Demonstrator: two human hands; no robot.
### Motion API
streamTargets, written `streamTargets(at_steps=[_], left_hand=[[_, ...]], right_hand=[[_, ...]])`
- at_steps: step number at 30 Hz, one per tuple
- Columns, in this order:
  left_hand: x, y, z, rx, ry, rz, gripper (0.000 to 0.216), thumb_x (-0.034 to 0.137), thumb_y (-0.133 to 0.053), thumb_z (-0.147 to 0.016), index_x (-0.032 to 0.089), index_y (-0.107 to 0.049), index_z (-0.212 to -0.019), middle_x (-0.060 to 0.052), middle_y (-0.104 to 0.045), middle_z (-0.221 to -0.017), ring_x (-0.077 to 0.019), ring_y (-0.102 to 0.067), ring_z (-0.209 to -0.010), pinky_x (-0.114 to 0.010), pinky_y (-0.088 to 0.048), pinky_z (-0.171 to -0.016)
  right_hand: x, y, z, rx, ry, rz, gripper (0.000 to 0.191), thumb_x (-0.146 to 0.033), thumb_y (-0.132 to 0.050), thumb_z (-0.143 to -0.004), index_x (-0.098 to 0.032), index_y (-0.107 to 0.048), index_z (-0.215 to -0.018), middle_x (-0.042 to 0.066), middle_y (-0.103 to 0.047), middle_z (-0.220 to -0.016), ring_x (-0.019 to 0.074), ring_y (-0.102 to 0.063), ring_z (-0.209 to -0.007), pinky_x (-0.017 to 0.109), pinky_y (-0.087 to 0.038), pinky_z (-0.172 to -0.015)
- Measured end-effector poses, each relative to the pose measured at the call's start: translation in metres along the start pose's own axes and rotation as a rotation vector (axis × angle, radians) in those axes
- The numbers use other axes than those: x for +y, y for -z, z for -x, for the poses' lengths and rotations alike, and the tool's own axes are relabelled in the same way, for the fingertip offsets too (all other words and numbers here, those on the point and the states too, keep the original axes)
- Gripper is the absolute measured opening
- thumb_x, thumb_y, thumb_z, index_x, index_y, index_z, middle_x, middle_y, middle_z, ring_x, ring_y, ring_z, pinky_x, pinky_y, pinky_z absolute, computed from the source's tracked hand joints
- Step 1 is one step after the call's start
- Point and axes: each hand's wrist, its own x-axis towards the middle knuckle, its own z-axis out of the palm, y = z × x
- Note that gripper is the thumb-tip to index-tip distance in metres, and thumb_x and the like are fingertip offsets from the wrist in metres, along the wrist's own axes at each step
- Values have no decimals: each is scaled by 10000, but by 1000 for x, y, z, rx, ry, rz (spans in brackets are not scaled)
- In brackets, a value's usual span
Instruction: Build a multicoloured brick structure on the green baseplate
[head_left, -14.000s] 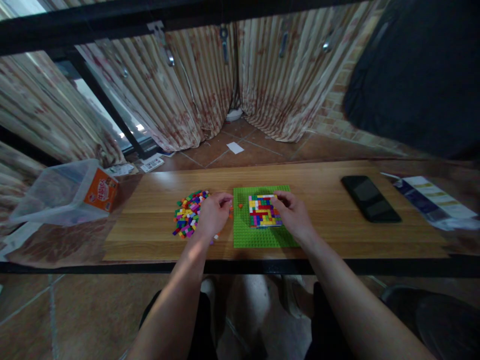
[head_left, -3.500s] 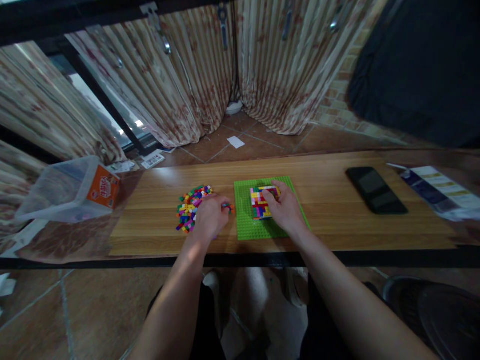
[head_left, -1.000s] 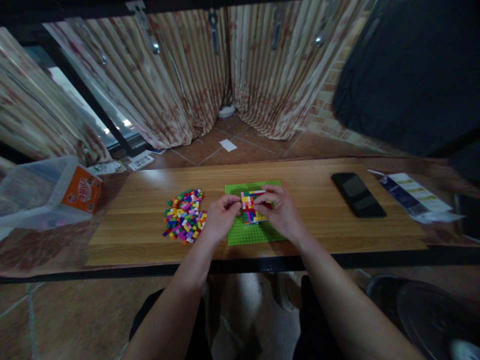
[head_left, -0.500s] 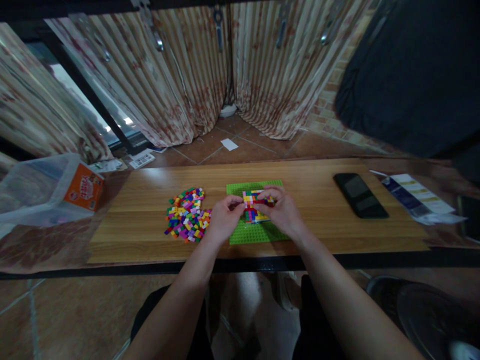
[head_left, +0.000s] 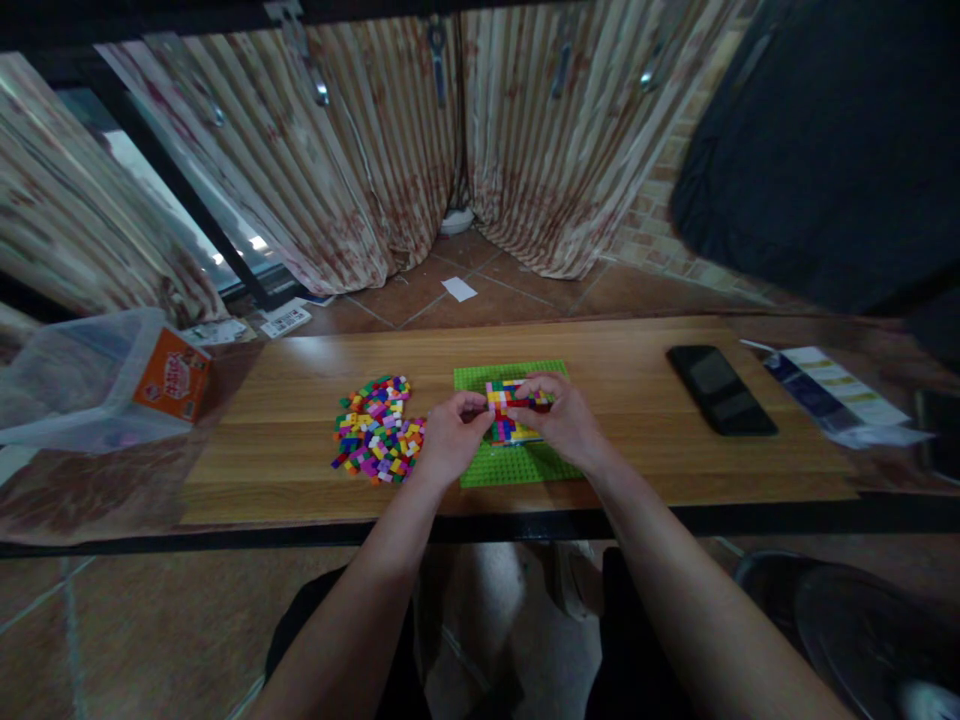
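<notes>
A green baseplate [head_left: 525,465] lies on the wooden table [head_left: 637,440] and carries a square of many-coloured small bricks [head_left: 504,412]. My left hand [head_left: 448,440] rests at the plate's left edge, its fingers pinched together beside the brick square; what they hold is too small to name. My right hand [head_left: 566,422] lies over the square's right side, fingertips curled and pressed on its top bricks. A loose pile of coloured bricks [head_left: 376,428] sits to the left of my left hand.
A black phone [head_left: 720,388] lies on the table to the right, with a printed paper sheet [head_left: 836,395] beyond it. A clear plastic tub with an orange label [head_left: 112,385] stands at the far left. Curtains hang behind the table over a tiled floor.
Both hands have stayed at the brick square over the last second, with only slight finger shifts. Earlier my left hand was at the loose pile and came over to the baseplate.
</notes>
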Motion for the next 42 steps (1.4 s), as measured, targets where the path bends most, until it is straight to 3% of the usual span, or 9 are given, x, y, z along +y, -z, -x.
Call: streamTargets(at_steps=[6, 14, 20, 24, 30, 42], left_hand=[[0, 6, -2, -44, -16, -22, 135, 141, -669, -710, 153, -688, -844, -49, -714, -829, -160, -643, -774, -301, -511, -763], [3, 22, -6, 7, -44, -132, 160, 155, -652, -714, 162, -694, -868, -50, -717, -818, -177, -655, -787, -320, -516, -781], [14, 51, -3, -21, -80, -354, 130, 152, -609, -731, 198, -717, -786, -30, -723, -758, -183, -650, -718, -306, -505, -734], [19, 66, 1, -104, -96, -562, 189, 119, -581, -712, 214, -736, -763, -32, -720, -734, -198, -644, -697, -315, -499, -718], [23, 66, 8, -286, -210, -783, 255, 89, -590, -657, 246, -761, -760, -40, -714, -821, -224, -639, -813, -327, -483, -803], [23, 60, 9, -284, -244, -803, 117, 151, -630, -729, 226, -709, -685, -39, -656, -758, -191, -594, -723, -292, -447, -698]], right_hand=[[0, 0, 1, 7, 6, 9, 154, -296, -767, -704, -224, -687, -814, 60, -614, -1034, 221, -612, -961, 440, -474, -919], [3, -4, 2, 17, 34, 24, 141, -300, -751, -722, -232, -678, -821, 53, -607, -1049, 223, -595, -998, 456, -448, -953], [6, -1, 3, -17, 38, -38, 172, -330, -762, -716, -237, -679, -835, 51, -617, -1067, 225, -596, -1024, 455, -445, -964], [6, 1, 4, -51, 27, -82, 163, -298, -744, -726, -232, -695, -867, 63, -609, -1102, 218, -602, -1040, 441, -447, -975], [8, 0, 3, -6, 14, -67, 162, -335, -721, -754, -243, -703, -887, 60, -604, -1121, 222, -605, -1044, 460, -443, -989], [4, 3, 4, 21, 50, 4, 171, -342, -686, -791, -241, -710, -928, 72, -599, -1127, 231, -597, -1067, 457, -450, -989]])
